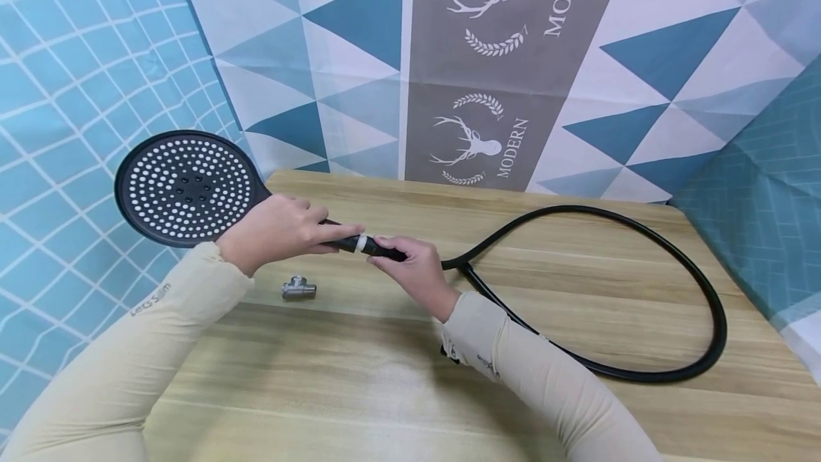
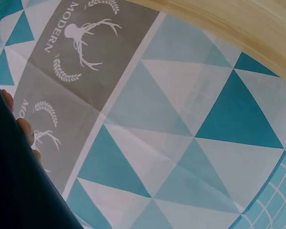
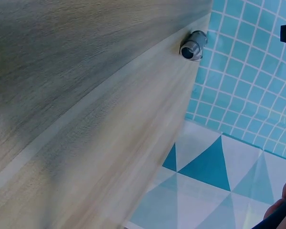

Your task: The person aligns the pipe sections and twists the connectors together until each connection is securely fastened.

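A black hand shower (image 1: 186, 187) with a round face of white nozzles is held above the table, face up toward the head camera. My left hand (image 1: 279, 230) grips its handle, the index finger stretched along it. Dark and close, the shower head's edge fills the left side of the left wrist view, with fingertips (image 2: 25, 131) behind it. A white ring (image 1: 362, 243) shows at the handle's end. Just past the ring, my right hand (image 1: 413, 262) pinches the black end of the shower hose (image 1: 717, 305), which lies in a wide loop to the right.
A small chrome valve fitting (image 1: 298, 289) lies on the wooden table (image 1: 359, 398) below the handle. Something small and black (image 1: 449, 355) peeks out beneath the right sleeve. Patterned sheets (image 1: 359, 34) hang behind the table, with blue tile-print sheeting (image 1: 58, 91) along the left.
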Demonstrator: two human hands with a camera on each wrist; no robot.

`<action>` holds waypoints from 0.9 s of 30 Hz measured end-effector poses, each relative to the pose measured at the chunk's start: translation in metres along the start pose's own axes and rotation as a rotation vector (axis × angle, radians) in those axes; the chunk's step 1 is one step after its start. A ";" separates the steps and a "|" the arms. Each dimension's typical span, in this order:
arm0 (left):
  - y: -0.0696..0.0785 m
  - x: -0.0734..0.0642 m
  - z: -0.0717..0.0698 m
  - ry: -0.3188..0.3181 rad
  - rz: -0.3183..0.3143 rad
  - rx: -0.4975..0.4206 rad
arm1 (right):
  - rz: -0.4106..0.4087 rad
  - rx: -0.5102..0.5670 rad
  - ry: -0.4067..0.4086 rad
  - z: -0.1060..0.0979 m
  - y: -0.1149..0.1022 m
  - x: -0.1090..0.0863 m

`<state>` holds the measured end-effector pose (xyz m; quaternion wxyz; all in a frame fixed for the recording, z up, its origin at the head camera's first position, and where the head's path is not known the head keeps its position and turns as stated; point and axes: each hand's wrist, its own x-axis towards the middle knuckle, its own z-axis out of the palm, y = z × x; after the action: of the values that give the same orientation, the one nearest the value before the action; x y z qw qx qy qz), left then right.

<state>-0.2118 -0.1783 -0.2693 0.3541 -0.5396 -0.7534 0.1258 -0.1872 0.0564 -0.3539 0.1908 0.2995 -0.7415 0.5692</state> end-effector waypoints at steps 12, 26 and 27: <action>0.000 0.000 0.000 0.001 0.008 0.010 | 0.056 0.013 0.001 0.001 -0.001 -0.001; -0.001 -0.003 0.002 -0.007 0.010 0.005 | 0.026 -0.069 -0.028 0.003 -0.001 -0.001; -0.001 -0.003 0.003 -0.004 0.009 0.005 | 0.012 -0.089 -0.033 0.003 -0.001 -0.001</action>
<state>-0.2139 -0.1814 -0.2717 0.3533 -0.5420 -0.7512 0.1304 -0.1858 0.0539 -0.3541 0.1883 0.2957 -0.7711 0.5316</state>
